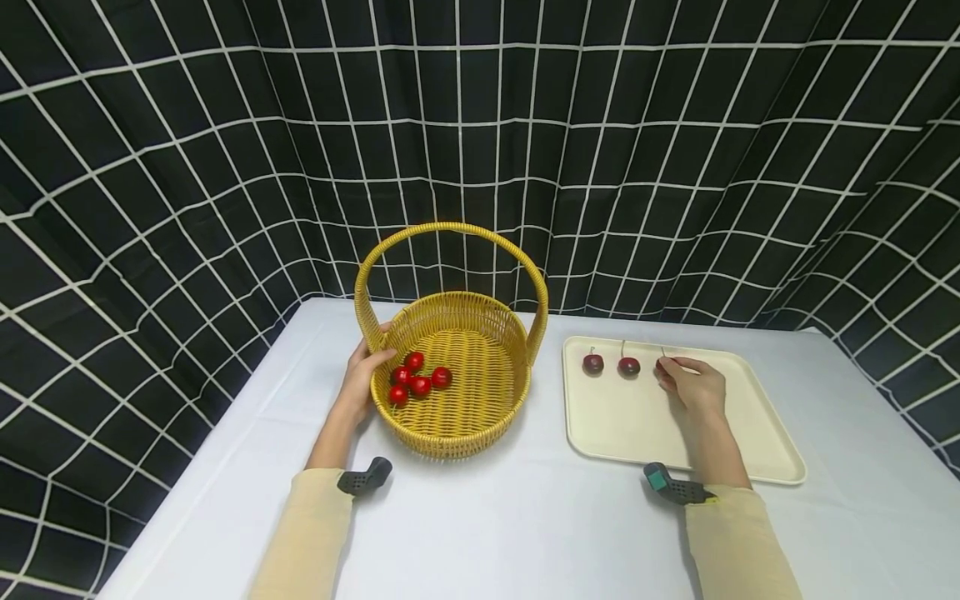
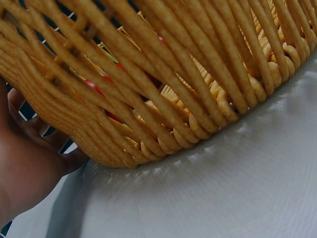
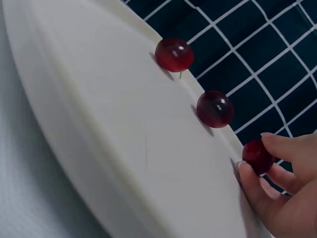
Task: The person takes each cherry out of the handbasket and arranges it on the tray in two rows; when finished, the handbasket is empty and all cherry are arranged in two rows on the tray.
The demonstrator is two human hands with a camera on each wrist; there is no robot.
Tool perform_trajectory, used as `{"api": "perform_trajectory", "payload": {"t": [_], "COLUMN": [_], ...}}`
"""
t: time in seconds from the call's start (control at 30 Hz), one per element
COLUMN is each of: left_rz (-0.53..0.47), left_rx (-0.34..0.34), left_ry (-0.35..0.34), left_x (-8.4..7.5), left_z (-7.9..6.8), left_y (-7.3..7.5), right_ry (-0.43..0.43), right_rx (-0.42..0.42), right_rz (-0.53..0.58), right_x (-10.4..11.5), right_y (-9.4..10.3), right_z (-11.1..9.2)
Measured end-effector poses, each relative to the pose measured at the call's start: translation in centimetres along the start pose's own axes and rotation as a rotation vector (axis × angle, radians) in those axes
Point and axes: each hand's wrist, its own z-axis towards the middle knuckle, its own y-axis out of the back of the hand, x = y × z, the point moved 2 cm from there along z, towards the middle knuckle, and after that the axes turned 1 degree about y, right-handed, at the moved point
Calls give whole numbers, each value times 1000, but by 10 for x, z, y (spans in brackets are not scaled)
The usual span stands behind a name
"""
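A yellow wicker basket [image 1: 480, 417] with a tall hoop handle stands on the table, several bright red cherries [image 1: 421, 386] gathered on its left side. My left hand [image 1: 356, 383] grips the basket's left side near the handle's foot, thumb over the rim and fingers outside. To the right, my right hand [image 1: 697, 390] is over the cream tray [image 1: 637, 425]. Its thumb and fingers pinch a dark red cherry [image 3: 257, 156] near the tray's far edge. Two more dark cherries, one at the left [image 1: 592, 364] and one in the middle [image 1: 628, 367], lie in a row beside it, stems pointing away.
A white cloth [image 1: 480, 533] covers the table. Black curtain with a white grid [image 1: 465, 150] hangs behind and along both sides. The basket's handle [image 1: 450, 227] arches high above its bowl. Dark wrist devices, left [image 1: 365, 477] and right [image 1: 678, 486], sit on both forearms.
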Motion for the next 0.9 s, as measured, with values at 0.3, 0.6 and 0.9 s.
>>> {"api": "perform_trajectory", "payload": {"t": [0.3,0.6,0.9], "left_rz": [-16,-4,-2], "left_rx": [1,-2,-10], "left_ry": [6,-4,9], "left_x": [1,0,0], "left_z": [1,0,0], "left_y": [1,0,0], "right_ry": [50,77,64], "right_rx": [-38,-54,-58], "right_rz": [-90,-115,-124], "right_x": [-1,0,1], "right_y": [-2,-3,-3], "right_z": [1,-2,-3]}}
